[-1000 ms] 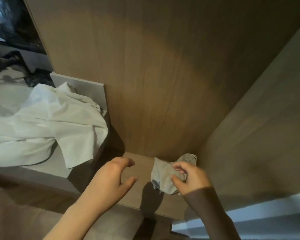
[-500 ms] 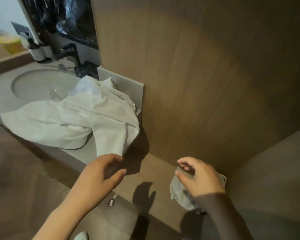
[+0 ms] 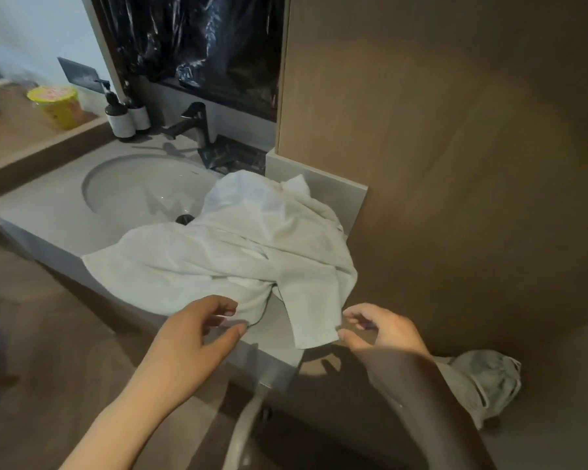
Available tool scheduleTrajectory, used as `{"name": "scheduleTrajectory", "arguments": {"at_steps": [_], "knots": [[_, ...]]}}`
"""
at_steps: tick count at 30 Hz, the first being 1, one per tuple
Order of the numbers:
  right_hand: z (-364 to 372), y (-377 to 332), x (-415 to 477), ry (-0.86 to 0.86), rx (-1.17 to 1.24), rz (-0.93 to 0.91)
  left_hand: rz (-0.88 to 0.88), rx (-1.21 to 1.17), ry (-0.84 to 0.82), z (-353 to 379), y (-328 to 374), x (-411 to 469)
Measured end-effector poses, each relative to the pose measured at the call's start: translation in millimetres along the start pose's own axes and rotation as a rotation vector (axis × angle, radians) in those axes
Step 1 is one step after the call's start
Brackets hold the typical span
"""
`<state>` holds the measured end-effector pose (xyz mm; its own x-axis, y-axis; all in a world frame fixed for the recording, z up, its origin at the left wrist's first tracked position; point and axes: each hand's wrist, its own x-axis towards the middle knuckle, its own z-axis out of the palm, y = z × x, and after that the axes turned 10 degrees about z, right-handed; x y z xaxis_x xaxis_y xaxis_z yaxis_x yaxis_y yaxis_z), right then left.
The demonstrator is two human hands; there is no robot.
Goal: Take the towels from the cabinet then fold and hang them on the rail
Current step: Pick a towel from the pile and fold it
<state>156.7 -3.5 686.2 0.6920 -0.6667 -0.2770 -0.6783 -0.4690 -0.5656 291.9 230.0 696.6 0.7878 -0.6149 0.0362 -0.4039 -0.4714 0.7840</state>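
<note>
There are two towels. The big white towel (image 3: 238, 252) lies in a heap on the counter (image 3: 48, 215), just right of the sink (image 3: 129, 195). One side of it lies over the sink's rim, and one flap hangs off the counter's front edge. The small grey towel (image 3: 486, 381) lies crumpled on a low shelf (image 3: 323, 371), far right of the sink and lower down. The right arm hides part of it. There are two hands, both in front of the sink and to its right. The left hand (image 3: 197, 334) is at one side of the hanging flap and the right hand (image 3: 384, 330) is at the other. Each grip is loose, with fingers bent a little, and holds nothing. The right thumb is just at the flap's corner. Behind the sink stand one dark tap (image 3: 193, 125) and two bottles (image 3: 120, 120). One yellow cup (image 3: 58, 105) sits further left. Black plastic (image 3: 197, 39) hangs above the sink.
</note>
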Motion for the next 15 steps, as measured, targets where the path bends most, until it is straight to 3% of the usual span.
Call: {"name": "scheduleTrajectory", "arguments": {"at_steps": [8, 15], "knots": [[29.5, -41.4, 22.8, 0.000, -0.047, -0.072, -0.087, -0.008, -0.030, -34.1, -34.8, 38.0], [29.5, -70.4, 90.7, -0.035, 0.026, -0.096, -0.045, 0.083, -0.013, -45.4, -50.2, 95.3]]}}
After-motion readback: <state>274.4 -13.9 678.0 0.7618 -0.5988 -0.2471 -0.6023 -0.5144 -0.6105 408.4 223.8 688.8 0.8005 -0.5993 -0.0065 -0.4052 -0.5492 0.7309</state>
